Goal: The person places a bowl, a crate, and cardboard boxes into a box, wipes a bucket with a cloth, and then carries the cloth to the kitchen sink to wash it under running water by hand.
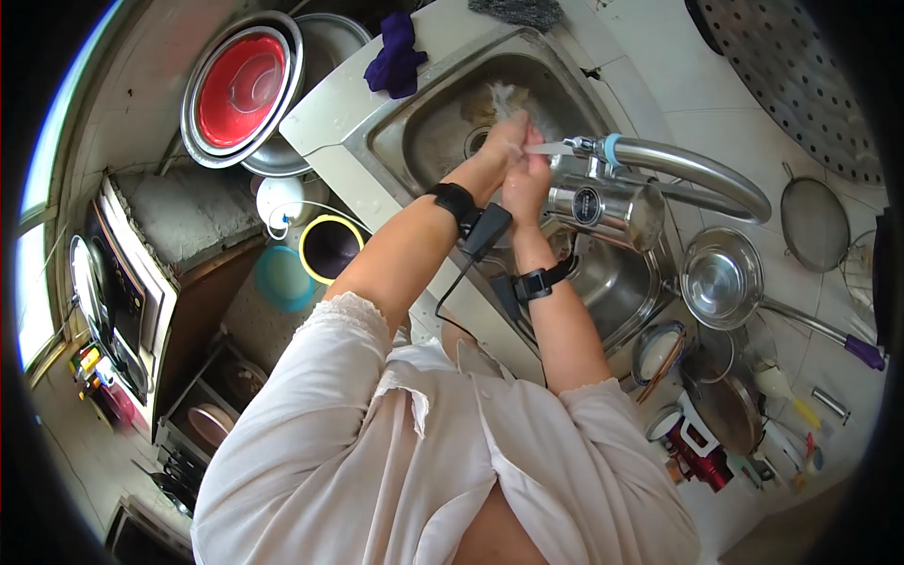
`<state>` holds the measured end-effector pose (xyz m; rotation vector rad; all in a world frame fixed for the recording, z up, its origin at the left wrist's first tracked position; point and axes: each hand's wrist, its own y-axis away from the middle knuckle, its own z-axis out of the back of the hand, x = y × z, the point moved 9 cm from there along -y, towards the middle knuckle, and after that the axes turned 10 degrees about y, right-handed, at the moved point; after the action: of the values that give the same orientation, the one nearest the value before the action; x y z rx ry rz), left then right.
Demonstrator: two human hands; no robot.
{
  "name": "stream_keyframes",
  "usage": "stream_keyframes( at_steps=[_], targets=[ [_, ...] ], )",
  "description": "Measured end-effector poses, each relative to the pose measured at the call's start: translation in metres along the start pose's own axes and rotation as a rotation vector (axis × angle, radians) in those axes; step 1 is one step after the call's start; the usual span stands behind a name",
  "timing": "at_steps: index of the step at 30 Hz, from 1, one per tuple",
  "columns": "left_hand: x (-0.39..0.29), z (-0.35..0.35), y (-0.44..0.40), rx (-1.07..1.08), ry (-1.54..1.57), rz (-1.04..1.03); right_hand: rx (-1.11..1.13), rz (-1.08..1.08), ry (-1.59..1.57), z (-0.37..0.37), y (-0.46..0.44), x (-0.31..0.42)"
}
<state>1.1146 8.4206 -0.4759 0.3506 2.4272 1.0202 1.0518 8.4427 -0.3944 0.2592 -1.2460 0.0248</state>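
My left hand [505, 137] and my right hand [525, 182] are close together over the left basin of a steel sink [414, 151], under the tap's nozzle [559, 148]. Water runs onto them and a pale, blurred splash [509, 97] shows just beyond the fingers. My left fingers look closed and pressed together. The right hand is curled, with its thumb side near the water stream. Whatever may be between the hands is too small and blurred to make out. Each wrist carries a black strap with a device, and a cable hangs from the left one.
A shiny steel container [603, 209] stands beside the tap over the right basin [612, 278]. A purple cloth [396, 58] lies on the sink's left edge. Stacked bowls hold a red basin [243, 89]. A ladle-like steel pan [721, 277], a strainer [815, 222] and several dishes crowd the right.
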Motion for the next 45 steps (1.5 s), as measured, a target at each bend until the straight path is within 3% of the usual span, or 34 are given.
stream_keyframes(
  at_steps=[2, 4, 6, 8, 9, 10, 11, 13, 14, 16, 17, 19, 20, 22, 23, 24, 27, 32, 36, 38, 41, 43, 44, 45],
  targets=[
    [-0.038, -0.03, 0.005, -0.04, -1.213, -0.636, 0.026, 0.098, 0.404, 0.019, -0.008, -0.004],
    [-0.033, -0.029, 0.009, -0.074, -1.273, -0.525, 0.02, 0.35, 0.669, 0.042, -0.002, 0.014],
    [-0.024, -0.05, 0.04, 0.237, -1.143, -0.377, -0.073, 0.595, 0.829, 0.066, 0.013, 0.029],
    [-0.034, -0.056, 0.069, 0.233, -1.32, -0.375, -0.155, 0.644, 0.993, 0.092, 0.024, 0.016],
    [-0.039, -0.05, 0.059, 0.313, -1.219, -0.598, -0.243, 0.731, 1.164, 0.109, 0.035, 0.0],
    [-0.047, -0.05, 0.072, 0.328, -1.061, -0.644, -0.238, 0.712, 1.171, 0.129, 0.04, -0.007],
    [-0.055, -0.049, 0.086, 0.351, -0.907, -0.691, -0.194, 0.21, 0.875, 0.17, 0.028, -0.045],
    [-0.086, -0.08, 0.133, 0.394, -0.697, -0.571, -0.279, -0.263, 0.094, 0.196, 0.053, -0.108],
    [-0.094, -0.097, 0.149, 0.476, -0.676, -0.574, -0.292, -0.268, 0.088, 0.203, 0.061, -0.143],
    [-0.1, -0.146, 0.202, 0.652, -0.674, -0.639, -0.016, -0.474, 0.65, 0.212, 0.078, -0.232],
    [-0.094, -0.158, 0.221, 0.697, -0.674, -0.594, -0.022, -0.475, 0.647, 0.209, 0.086, -0.229],
    [-0.084, -0.154, 0.232, 0.649, -0.745, -0.601, 0.198, -0.198, 0.97, 0.158, 0.103, -0.203],
    [-0.08, -0.149, 0.234, 0.595, -0.81, -0.608, 0.199, -0.194, 0.961, 0.145, 0.109, -0.201],
    [-0.067, -0.141, 0.242, 0.569, -0.82, -0.625, 0.215, -0.147, 1.243, 0.124, 0.115, -0.193],
    [-0.057, -0.14, 0.253, 0.59, -0.793, -0.612, 0.442, -0.407, 1.192, 0.119, 0.113, -0.213],
    [-0.045, -0.138, 0.264, 0.609, -0.763, -0.599, 0.467, -0.446, 1.168, 0.115, 0.114, -0.218],
    [0.009, -0.128, 0.285, 0.698, -0.869, -0.478, 0.385, -0.423, 1.043, 0.113, 0.118, -0.225],
    [0.102, -0.158, 0.31, 0.976, -0.92, -0.604, 0.244, -0.503, 0.527, 0.153, 0.13, -0.207],
    [0.147, -0.18, 0.307, 1.019, -0.895, -0.682, 0.203, -0.485, 0.546, 0.176, 0.132, -0.212],
    [0.155, -0.173, 0.284, 0.884, -1.007, -0.68, 0.196, -0.42, 0.628, 0.186, 0.137, -0.223],
    [0.144, -0.123, 0.249, 0.687, -0.854, -0.594, 0.179, -0.062, 0.369, 0.191, 0.155, -0.146],
    [0.131, -0.082, 0.222, 0.435, -1.154, -0.52, 0.327, -0.295, 1.107, 0.192, 0.158, -0.172],
    [0.118, -0.064, 0.215, 0.316, -1.23, -0.726, 0.442, -0.373, 1.237, 0.2, 0.16, -0.23],
    [0.104, -0.057, 0.21, 0.299, -1.332, -0.818, 0.417, -0.362, 1.159, 0.206, 0.159, -0.241]
  ],
)
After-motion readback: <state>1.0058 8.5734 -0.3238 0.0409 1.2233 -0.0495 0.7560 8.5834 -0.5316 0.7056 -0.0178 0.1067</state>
